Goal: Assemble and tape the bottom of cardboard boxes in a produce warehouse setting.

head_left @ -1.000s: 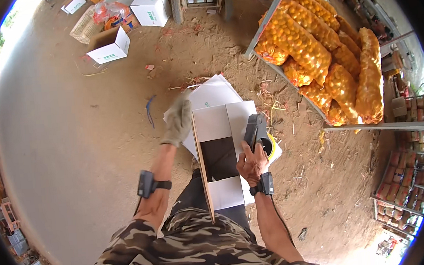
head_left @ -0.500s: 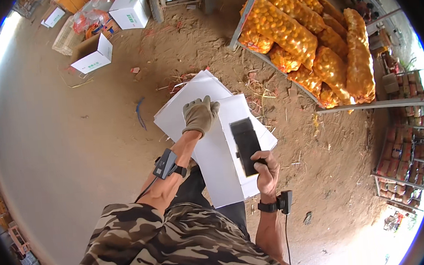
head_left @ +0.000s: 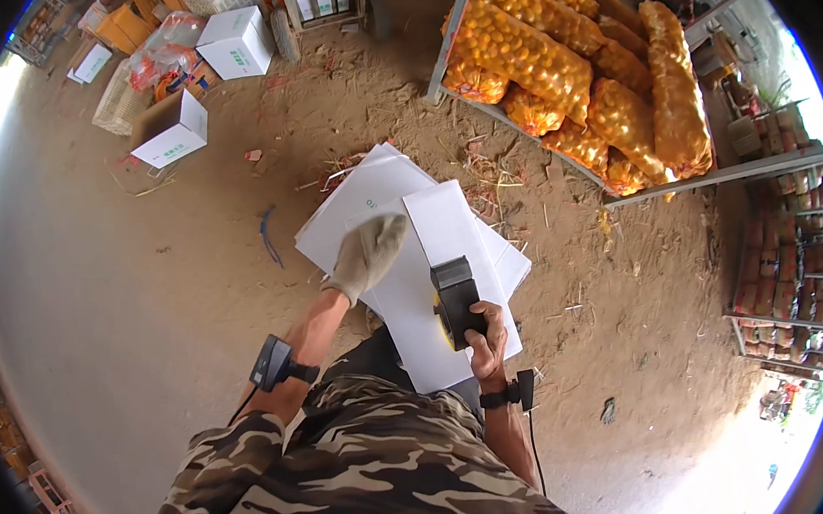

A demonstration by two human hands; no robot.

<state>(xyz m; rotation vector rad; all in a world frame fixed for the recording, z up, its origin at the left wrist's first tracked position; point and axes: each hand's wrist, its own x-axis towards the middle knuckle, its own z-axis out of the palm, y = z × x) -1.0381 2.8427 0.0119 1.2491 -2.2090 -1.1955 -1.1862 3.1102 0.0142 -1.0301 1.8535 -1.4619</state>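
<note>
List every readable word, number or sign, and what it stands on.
Open white box: green print, too small to read.
Closed white box: green print, too small.
White boxes, top edge: green print, too small.
White cardboard by the left hand: green marks, too small.
Nothing else readable.

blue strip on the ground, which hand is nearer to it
Left. The gloved left hand is to the right of the blue strip, over white cardboard; the right hand, gripping a black handheld tool, is farther right.
</note>
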